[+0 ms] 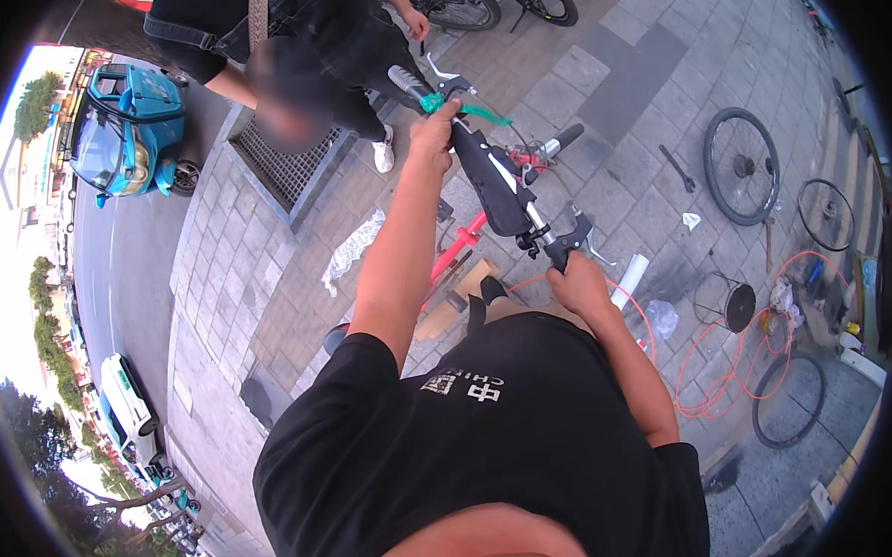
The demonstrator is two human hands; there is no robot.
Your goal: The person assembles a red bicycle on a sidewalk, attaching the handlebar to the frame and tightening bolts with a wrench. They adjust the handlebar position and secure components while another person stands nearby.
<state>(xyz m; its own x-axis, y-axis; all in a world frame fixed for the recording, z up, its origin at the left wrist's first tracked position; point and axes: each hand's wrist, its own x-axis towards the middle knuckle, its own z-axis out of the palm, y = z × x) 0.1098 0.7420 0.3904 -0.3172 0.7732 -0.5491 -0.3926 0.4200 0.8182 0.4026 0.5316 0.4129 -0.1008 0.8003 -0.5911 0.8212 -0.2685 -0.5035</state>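
Note:
A bicycle handlebar (539,215) runs slantwise in front of me, with a black padded pouch (496,190) along its middle. My left hand (434,138) is closed round the bar near its far end. Just beyond this hand, a green strip (483,113) is wrapped on the bar, next to a brake lever (441,70) and a grey-black grip (407,81). My right hand (577,283) wraps the black grip at the near end, close to the other brake lever (596,249). Below the bar a red bicycle frame (459,245) shows, partly hidden.
A person in dark clothes (316,48) stands at the far left beside a metal grate (273,164). On the paving to my right lie a bicycle wheel (741,166), a wrench (677,169), an orange hose (703,386), a tyre (789,400) and a white tube (631,280).

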